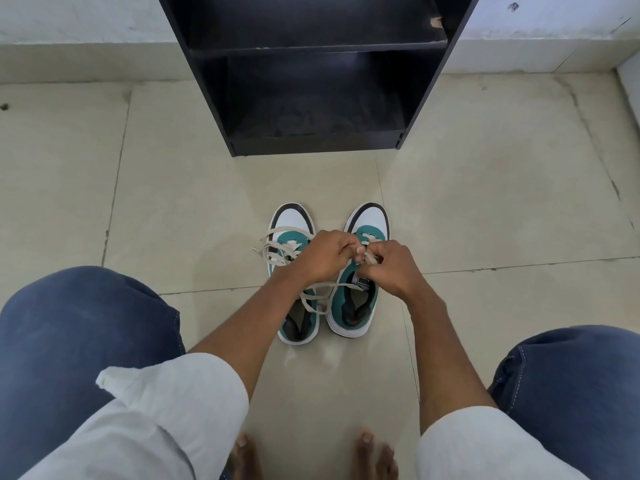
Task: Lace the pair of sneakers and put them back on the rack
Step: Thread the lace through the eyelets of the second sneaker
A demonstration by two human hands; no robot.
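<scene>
Two white, teal and black sneakers stand side by side on the floor, toes pointing at the rack. The left sneaker (289, 221) has loose cream laces (268, 249) spilling off its left side. Over the right sneaker (372, 218), my left hand (323, 259) and my right hand (393, 268) meet above the tongue, both pinching its cream lace (372, 259). Another strand trails from my hands across the left sneaker's opening. The black shoe rack (311, 145) stands just beyond the sneakers, its lower shelves bare.
Beige floor tiles (485, 202) surround the sneakers. My knees in blue jeans (79, 341) frame both sides, and my bare toes (374, 452) show at the bottom edge. A white wall with a low ledge (69, 60) runs behind the rack.
</scene>
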